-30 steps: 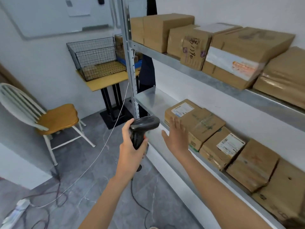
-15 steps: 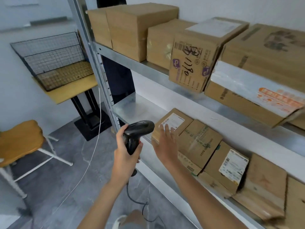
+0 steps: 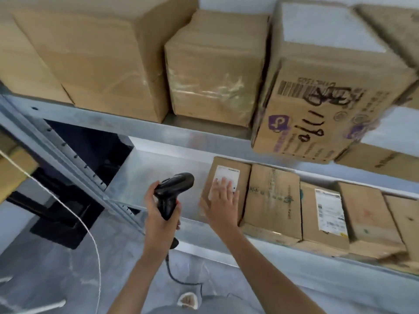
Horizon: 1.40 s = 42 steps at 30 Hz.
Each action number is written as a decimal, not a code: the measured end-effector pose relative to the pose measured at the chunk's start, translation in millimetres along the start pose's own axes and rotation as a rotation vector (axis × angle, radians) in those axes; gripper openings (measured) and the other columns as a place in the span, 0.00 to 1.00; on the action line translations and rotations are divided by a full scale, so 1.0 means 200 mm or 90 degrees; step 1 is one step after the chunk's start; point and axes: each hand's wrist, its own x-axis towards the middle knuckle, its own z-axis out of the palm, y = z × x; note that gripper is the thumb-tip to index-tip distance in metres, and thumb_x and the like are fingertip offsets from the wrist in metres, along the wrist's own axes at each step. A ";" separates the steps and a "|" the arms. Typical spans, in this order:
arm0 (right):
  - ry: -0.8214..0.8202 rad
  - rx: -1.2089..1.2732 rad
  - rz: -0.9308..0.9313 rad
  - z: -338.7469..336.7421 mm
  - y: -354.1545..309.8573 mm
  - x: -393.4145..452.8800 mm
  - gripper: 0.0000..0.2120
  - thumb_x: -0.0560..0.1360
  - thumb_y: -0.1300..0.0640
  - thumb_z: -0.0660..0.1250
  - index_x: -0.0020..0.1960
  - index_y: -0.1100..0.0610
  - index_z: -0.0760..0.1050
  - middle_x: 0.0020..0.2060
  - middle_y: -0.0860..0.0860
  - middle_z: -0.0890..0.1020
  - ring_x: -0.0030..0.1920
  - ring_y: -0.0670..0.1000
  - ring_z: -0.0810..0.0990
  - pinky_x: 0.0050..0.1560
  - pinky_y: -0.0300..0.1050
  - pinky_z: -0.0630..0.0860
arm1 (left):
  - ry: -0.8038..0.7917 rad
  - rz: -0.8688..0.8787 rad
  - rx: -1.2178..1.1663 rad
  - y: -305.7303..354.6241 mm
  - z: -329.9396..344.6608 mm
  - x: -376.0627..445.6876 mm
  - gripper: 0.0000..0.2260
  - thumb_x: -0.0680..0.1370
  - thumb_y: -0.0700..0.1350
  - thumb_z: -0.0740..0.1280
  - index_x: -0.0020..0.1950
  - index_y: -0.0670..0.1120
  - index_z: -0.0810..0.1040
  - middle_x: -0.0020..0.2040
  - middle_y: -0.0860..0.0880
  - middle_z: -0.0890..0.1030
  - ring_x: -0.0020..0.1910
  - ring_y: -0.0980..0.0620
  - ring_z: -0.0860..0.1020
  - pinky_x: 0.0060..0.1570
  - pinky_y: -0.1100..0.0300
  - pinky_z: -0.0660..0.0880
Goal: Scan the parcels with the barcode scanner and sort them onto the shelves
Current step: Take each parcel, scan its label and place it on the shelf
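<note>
The left hand (image 3: 158, 214) is clenched around the handle of the black scanner (image 3: 173, 191), whose head points right toward a parcel (image 3: 226, 177) on the lower shelf (image 3: 158, 168). Just right of the scanner, the right hand (image 3: 223, 200) lies flat with straight fingers on that parcel's white label (image 3: 227, 175), grasping nothing. Further right, more boxes (image 3: 272, 200) stand in a row beside it.

The shelves (image 3: 158, 168) are bare grey metal, smooth with a dull sheen. On them the parcels (image 3: 272, 196) are matt brown cardboard (one on the upper shelf, the taped parcel (image 3: 210, 71), is wrapped in glossy clear tape). White paper labels (image 3: 330, 211) look smooth. The barcode scanner (image 3: 172, 191) is black plastic, slightly glossy. Below the shelves the floor (image 3: 52, 268) is polished grey stone.
</note>
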 end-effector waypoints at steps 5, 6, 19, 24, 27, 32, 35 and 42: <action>-0.003 -0.032 0.024 0.03 -0.02 0.02 0.37 0.82 0.36 0.44 0.81 0.58 0.39 0.81 0.58 0.41 0.80 0.61 0.37 0.78 0.61 0.37 | -0.045 -0.018 -0.015 -0.08 -0.06 0.10 0.31 0.81 0.35 0.68 0.71 0.66 0.61 0.44 0.50 0.83 0.27 0.49 0.78 0.31 0.58 0.78; -0.004 -0.034 0.020 0.04 -0.04 0.02 0.37 0.82 0.36 0.44 0.81 0.58 0.39 0.81 0.58 0.40 0.80 0.61 0.37 0.78 0.61 0.37 | -0.048 -0.019 -0.017 -0.09 -0.07 0.12 0.32 0.81 0.35 0.68 0.70 0.68 0.62 0.44 0.50 0.83 0.27 0.49 0.78 0.31 0.58 0.78; 0.063 0.059 0.108 0.03 -0.13 -0.08 0.35 0.82 0.36 0.51 0.82 0.50 0.44 0.81 0.54 0.40 0.80 0.57 0.35 0.76 0.56 0.32 | 0.036 -0.131 -0.049 -0.20 -0.04 0.21 0.30 0.80 0.38 0.70 0.69 0.68 0.62 0.47 0.49 0.85 0.37 0.47 0.86 0.47 0.44 0.83; 0.023 0.314 0.240 0.01 -0.07 -0.07 0.40 0.80 0.42 0.64 0.82 0.49 0.45 0.81 0.55 0.45 0.80 0.61 0.53 0.76 0.61 0.61 | 0.012 -0.148 -0.019 -0.19 0.03 0.21 0.31 0.80 0.39 0.70 0.69 0.67 0.59 0.46 0.43 0.85 0.41 0.42 0.85 0.51 0.38 0.81; 0.024 0.416 0.250 0.00 -0.08 -0.08 0.39 0.79 0.50 0.67 0.81 0.51 0.47 0.78 0.57 0.58 0.74 0.58 0.66 0.69 0.57 0.72 | 0.001 -0.167 -0.042 -0.20 0.06 0.20 0.30 0.80 0.38 0.70 0.69 0.66 0.60 0.48 0.41 0.84 0.42 0.41 0.85 0.51 0.39 0.81; 0.064 0.312 0.209 -0.05 -0.13 -0.11 0.37 0.80 0.53 0.66 0.82 0.50 0.48 0.79 0.55 0.56 0.75 0.60 0.62 0.72 0.58 0.66 | 0.034 -0.211 -0.106 -0.22 0.08 0.21 0.30 0.80 0.36 0.70 0.74 0.58 0.60 0.44 0.48 0.82 0.37 0.51 0.82 0.51 0.45 0.81; 0.118 0.198 0.185 -0.10 -0.17 -0.15 0.37 0.80 0.55 0.63 0.82 0.50 0.46 0.80 0.54 0.56 0.74 0.62 0.61 0.71 0.59 0.64 | 0.027 -0.220 -0.118 -0.24 0.09 0.21 0.30 0.80 0.35 0.69 0.72 0.60 0.60 0.44 0.51 0.81 0.35 0.55 0.82 0.46 0.50 0.82; 0.156 0.134 0.142 -0.12 -0.24 -0.14 0.29 0.80 0.52 0.61 0.79 0.47 0.58 0.74 0.46 0.63 0.70 0.56 0.60 0.68 0.58 0.64 | 0.024 -0.268 -0.116 -0.31 0.10 0.16 0.29 0.80 0.35 0.70 0.73 0.56 0.61 0.50 0.55 0.77 0.37 0.68 0.81 0.33 0.74 0.73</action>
